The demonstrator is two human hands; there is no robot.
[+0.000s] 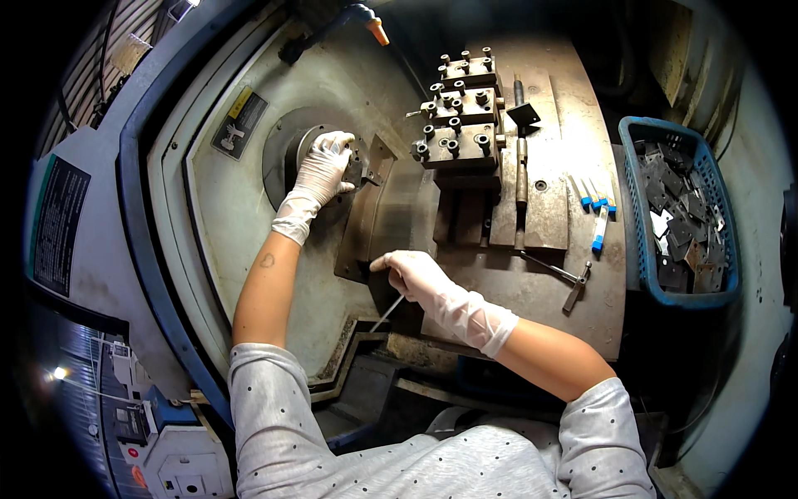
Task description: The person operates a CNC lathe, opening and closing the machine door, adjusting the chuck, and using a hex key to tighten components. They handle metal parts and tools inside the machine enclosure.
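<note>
Gloved in white, you work at a metal-turning machine, your left hand (322, 170) raised to the round chuck (357, 169) on the pale machine wall, its fingers curved partly over the rim with the thumb toward the front; whether they have hold of anything there, one cannot tell. Your right hand (422, 281) is lower and nearer your body, most fingers folded around a thin rod (387, 313) that slants down from beneath the palm, while the index finger reaches out to the left. Ahead of you, to the right of the chuck, three bolted metal blocks (457, 141) stand in a row on the machine bed (603, 320). Beside them, a dark square plate (524, 114) lies across a long bar (521, 170). Nearer you on the bed are small blue-ended pieces (599, 231) and a T-shaped tool (575, 291). At far right, a blue basket (698, 299) holds a jumble of flat metal plates (690, 216).
</note>
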